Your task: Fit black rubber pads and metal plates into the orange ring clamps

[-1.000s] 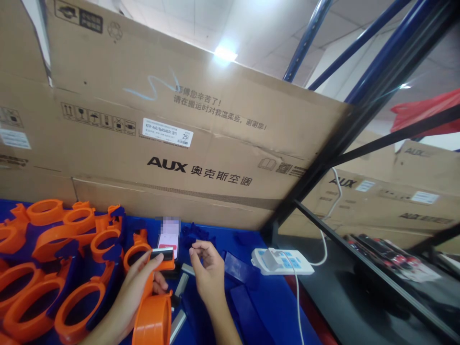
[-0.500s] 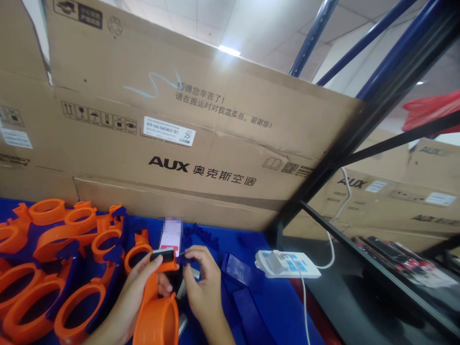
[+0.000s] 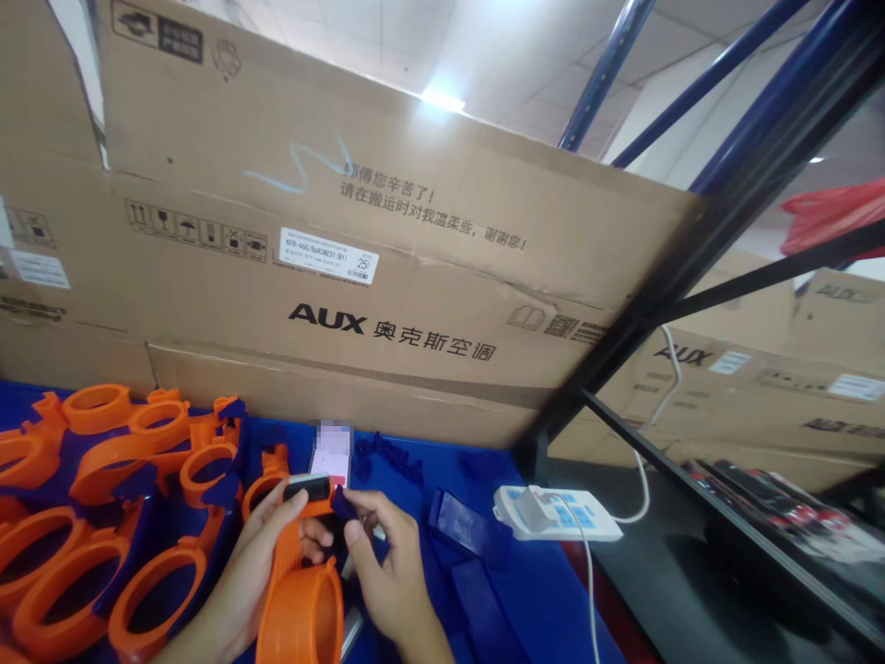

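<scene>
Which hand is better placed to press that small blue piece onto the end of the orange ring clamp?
Right. The right hand already pinches the small blue piece at the clamp's tab end, while the left hand grips the orange ring clamp and seems best left steadying it.

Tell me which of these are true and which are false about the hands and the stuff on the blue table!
1. The left hand holds an orange ring part. True.
2. The right hand pinches a small dark blue piece. True.
3. The big cardboard box says SONY. False: it says AUX.
4. The white power strip lies left of the hands. False: it lies to their right.
5. More orange rings are piled at the left. True.
</scene>
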### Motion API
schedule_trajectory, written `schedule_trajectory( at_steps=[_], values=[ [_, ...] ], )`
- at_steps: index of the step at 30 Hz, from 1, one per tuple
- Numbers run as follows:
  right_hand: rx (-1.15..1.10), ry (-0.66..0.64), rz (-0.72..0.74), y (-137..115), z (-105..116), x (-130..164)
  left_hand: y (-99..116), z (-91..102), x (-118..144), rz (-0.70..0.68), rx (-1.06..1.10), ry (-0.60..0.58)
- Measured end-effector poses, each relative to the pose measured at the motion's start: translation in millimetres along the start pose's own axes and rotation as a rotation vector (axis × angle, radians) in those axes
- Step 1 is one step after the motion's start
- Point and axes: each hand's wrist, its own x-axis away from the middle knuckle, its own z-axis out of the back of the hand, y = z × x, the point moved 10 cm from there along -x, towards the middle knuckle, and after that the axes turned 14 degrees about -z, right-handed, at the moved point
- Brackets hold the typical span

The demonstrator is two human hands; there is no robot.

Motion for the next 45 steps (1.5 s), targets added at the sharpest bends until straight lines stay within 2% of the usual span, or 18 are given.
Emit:
schedule_trajectory(
  at_steps=[3,5,11,19,25,32,35,38,41,43,45],
  values=[
    [-0.041,0.033,-0.123,13.6,2.5,-2.8,6.1,-7.6,0.8,-0.070,-0.093,-0.069],
    [-0.073,0.026,-0.150,17.0,3.1,-4.7,9.4,-9.9,1.0,-0.110,-0.151,-0.093],
    [-0.160,-0.102,-0.120,11.2,-1.3,-7.8,10.2,-10.5,-0.7,-0.135,-0.214,-0.116],
    [-0.221,-0.165,-0.118,4.7,-7.7,-7.5,10.5,-9.3,-2.4,-0.148,-0.253,-0.135],
    [-0.297,-0.120,-0.120,-1.2,-6.0,-4.5,12.5,-11.3,-2.0,-0.149,-0.212,-0.116],
    [-0.361,-0.097,-0.086,5.8,-7.4,-4.3,10.2,-8.4,-1.0,-0.130,-0.228,-0.086],
    [-0.299,-0.064,-0.075,9.5,-11.2,-5.4,2.4,-8.2,-0.1,-0.094,-0.237,-0.098],
    [-0.128,-0.023,-0.057,11.7,-6.7,-9.3,5.5,-2.2,-4.0,-0.116,-0.247,-0.043],
    [0.037,0.073,-0.064,15.0,18.5,-15.6,14.7,9.8,-9.1,-0.125,-0.253,0.079],
    [0.168,0.049,-0.075,15.7,30.6,-19.8,20.0,13.8,-11.0,-0.120,-0.249,0.123],
    [0.317,-0.022,-0.086,16.1,37.1,-22.5,22.8,12.9,-11.4,-0.117,-0.251,0.116]
  ],
)
